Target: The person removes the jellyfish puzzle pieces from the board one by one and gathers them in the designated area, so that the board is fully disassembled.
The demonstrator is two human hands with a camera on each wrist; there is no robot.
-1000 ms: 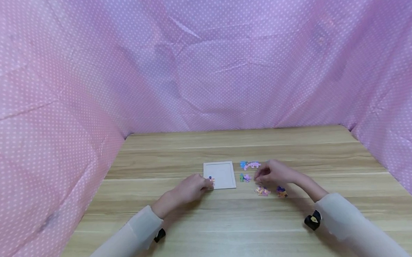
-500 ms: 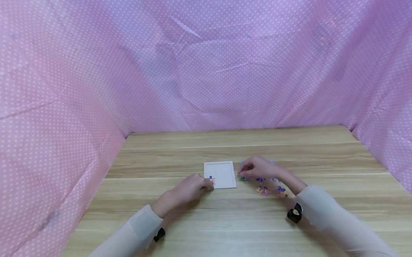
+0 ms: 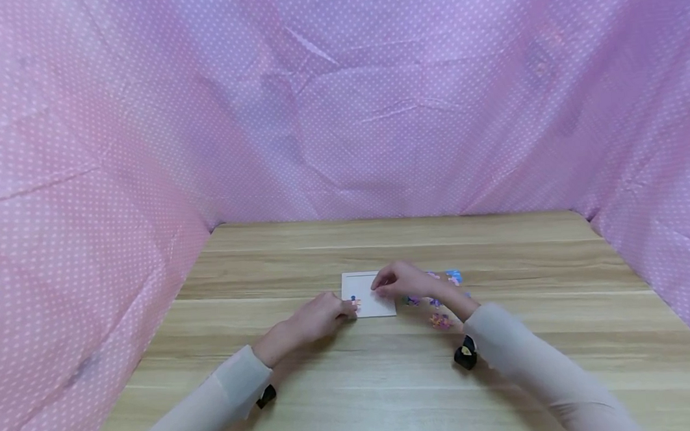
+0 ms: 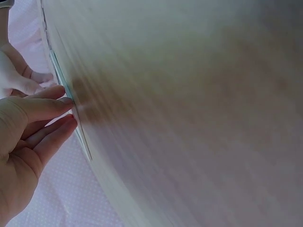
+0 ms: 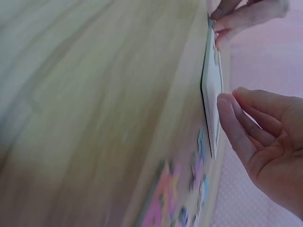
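Note:
A small white puzzle tray [image 3: 368, 305] with a raised border lies mid-table in the head view. My left hand [image 3: 321, 316] holds its near left corner, thumb and fingertips at the edge; in the left wrist view those fingers [image 4: 52, 142] meet the tray's rim. One colourful puzzle piece [image 3: 355, 302] lies inside the tray beside the left fingertips. Over the tray's right half hovers my right hand [image 3: 404, 282]. Its thumb and index fingertips [image 5: 225, 101] come close together in the right wrist view, and I cannot tell whether a piece is between them.
Several loose puzzle pieces [image 3: 441, 321] lie on the wooden table [image 3: 354, 384] right of the tray, partly under the right hand and forearm. A blue and pink piece [image 3: 454, 277] is farther back. Pink dotted cloth [image 3: 339, 111] surrounds the table's back and sides.
My right hand has moved left from the loose pieces to above the tray, uncovering pieces at the right. The left hand stays at the tray's corner.

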